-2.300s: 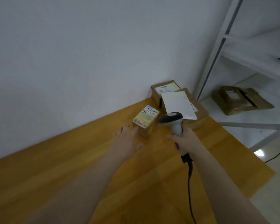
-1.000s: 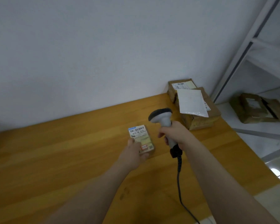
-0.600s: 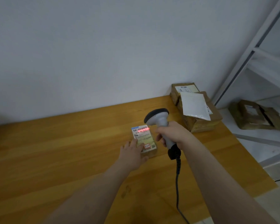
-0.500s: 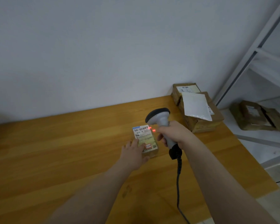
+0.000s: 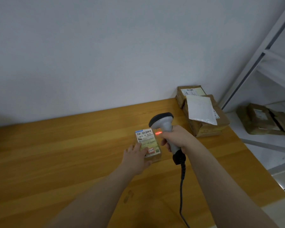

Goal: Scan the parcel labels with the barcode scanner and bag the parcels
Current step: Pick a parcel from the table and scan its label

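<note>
Beam (image 5: 158, 133) slid off barcode (image 5: 144, 133), now just right of parcel (image 5: 147, 143). Left hand (image 5: 135, 157) flat on parcel's near end; right hand (image 5: 176, 139), right of parcel, grips scanner (image 5: 163, 120).

This looks like a small parcel room or stockroom. The right hand (image 5: 176, 139) holds a corded barcode scanner (image 5: 161, 120). Beyond this hand, brown boxes (image 5: 206, 127) with shipping labels are stacked on a wooden table (image 5: 72, 153) against a plain white wall (image 5: 105, 55). To its right stands a white metal shelf (image 5: 275, 74) with more cardboard parcels (image 5: 260, 119).
</note>
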